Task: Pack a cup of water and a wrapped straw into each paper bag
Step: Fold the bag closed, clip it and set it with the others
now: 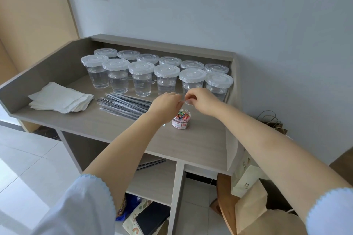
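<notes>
Cups of water (142,80) stand just beyond both hands; wrapped straws (126,104) lie lengthwise beside the left hand (165,104) (grip unclear), right hand (202,101) pinching a clear lid (189,101).

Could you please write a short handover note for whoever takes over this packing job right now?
Left hand and right hand are raised together above the open jar of paper clips; the right hand holds the jar's clear lid, and whether the left pinches anything cannot be seen.
Twelve lidded cups of water stand in two rows at the back of the desk; wrapped straws lie in front, napkins to the left.
Paper bags sit beside the desk.
Done: nothing visibly packed.
Left: all the packing.
</notes>
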{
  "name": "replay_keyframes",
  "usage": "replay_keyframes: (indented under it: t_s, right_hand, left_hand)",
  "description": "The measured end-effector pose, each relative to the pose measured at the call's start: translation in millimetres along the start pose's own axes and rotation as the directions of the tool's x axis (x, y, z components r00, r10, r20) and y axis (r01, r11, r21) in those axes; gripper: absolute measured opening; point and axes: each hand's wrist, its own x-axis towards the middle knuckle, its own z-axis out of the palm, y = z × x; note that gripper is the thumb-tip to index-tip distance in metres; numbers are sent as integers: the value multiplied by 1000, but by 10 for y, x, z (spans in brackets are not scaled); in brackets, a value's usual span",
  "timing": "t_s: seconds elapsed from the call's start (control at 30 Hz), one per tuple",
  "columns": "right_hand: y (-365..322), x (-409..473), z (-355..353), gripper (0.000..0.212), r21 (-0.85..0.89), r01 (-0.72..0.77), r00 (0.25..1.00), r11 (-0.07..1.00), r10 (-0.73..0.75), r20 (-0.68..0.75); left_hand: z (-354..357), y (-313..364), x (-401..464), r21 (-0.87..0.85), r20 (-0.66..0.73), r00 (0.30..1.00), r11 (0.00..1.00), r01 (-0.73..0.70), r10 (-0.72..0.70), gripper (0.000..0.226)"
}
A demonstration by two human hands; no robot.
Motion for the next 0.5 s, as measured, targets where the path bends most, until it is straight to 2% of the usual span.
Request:
replay_keyframes:
  t_s: [0.17,0.3,0.4,0.5]
  right_hand:
    - [-41,-129,-50,19,85,-5,998,996,10,-59]
    - [-70,-242,-95,16,241,-31,985,970,71,-159]
    - [-76,-368,-181,16,435,-66,950,898,190,-247]
    - [-66,-516,-334,15,555,-60,925,830,255,-282]
  left_hand:
    - [49,77,-24,-39,-8,1000,999,17,-17,32]
    - [-8,154,-72,-211,-57,998,977,27,-40,28]
    - [-81,266,-71,-364,-100,991,930,45,-87,27]
    - [-143,462,-41,-475,-104,990,879,34,-95,27]
